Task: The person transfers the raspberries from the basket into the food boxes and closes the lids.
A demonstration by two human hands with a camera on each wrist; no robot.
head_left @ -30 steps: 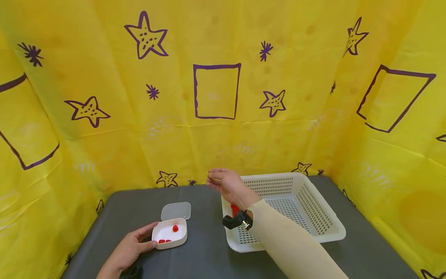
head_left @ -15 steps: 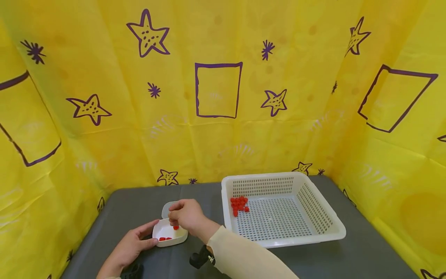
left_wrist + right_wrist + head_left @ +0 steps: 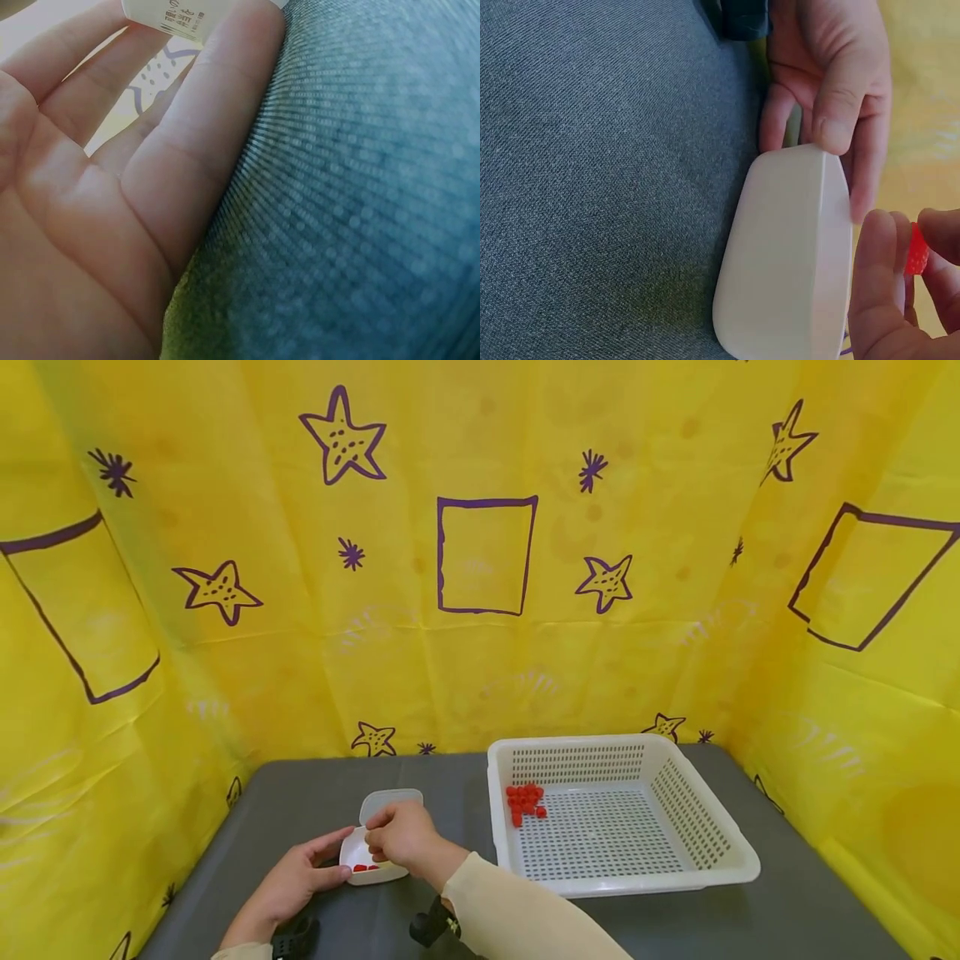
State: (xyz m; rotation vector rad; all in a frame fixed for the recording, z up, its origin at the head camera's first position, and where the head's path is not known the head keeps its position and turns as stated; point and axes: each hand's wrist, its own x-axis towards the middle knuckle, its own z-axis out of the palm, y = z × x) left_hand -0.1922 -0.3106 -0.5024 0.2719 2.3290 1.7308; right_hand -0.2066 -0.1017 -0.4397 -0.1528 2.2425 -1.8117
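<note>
My left hand point(image 3: 292, 881) steadies a small white lidded box point(image 3: 382, 875) on the table. Its thumb is on the near left corner and its fingers lie along the left side. The right wrist view shows that thumb on the rim of the box point(image 3: 780, 255). My right hand point(image 3: 411, 839) is over the box's right half, and its thumb and fingertips pinch a red raspberry point(image 3: 917, 251), hidden in the head view. More red raspberries point(image 3: 361, 867) lie along the box's near wall. Behind the box, its translucent lid point(image 3: 393, 796) is folded back, partly covered by my right hand.
A large white perforated basket point(image 3: 615, 887) stands to the right. Several red raspberries point(image 3: 525, 799) are clustered in its left back corner. A dark grey cloth point(image 3: 315, 797) covers the table, and a yellow curtain point(image 3: 480, 685) with purple drawings surrounds it at the back and sides.
My right hand has come from above the basket's left edge leftward to the box and has taken hold of a raspberry there. The left hand has stayed at the box.
</note>
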